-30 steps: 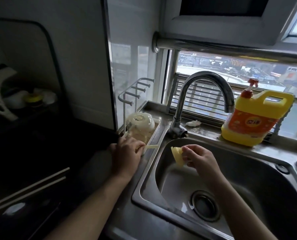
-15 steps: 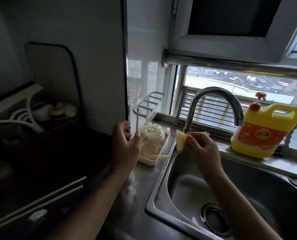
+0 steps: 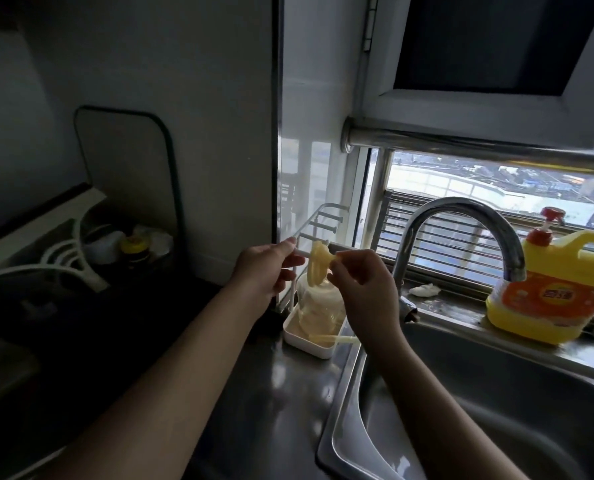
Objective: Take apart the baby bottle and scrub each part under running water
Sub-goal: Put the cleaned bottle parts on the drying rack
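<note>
The right hand (image 3: pixel 364 289) pinches one yellow silicone nipple (image 3: pixel 317 270) by its tip. The long axis is horizontal: flange left, tip right. The nipple hangs above the drying rack (image 3: pixel 309 344) at the rear edge of the desk (image 3: pixel 254 393), left of the sink (image 3: pixel 479 393). The left hand (image 3: pixel 266 270) fingers pinch a rail of the drying rack. Half a second earlier, the nipple was lower, at the sink's left rim. One bottle body (image 3: pixel 319 303) and one straw (image 3: pixel 326 338) sit in the drying rack.

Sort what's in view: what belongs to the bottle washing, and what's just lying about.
In the job: teat pinched in the right hand, left hand on the drying rack, bottle in the white tray, tap, sink, detergent jug.
Lying about: cutting board, crumpled rag, yellow-lidded jar.
</note>
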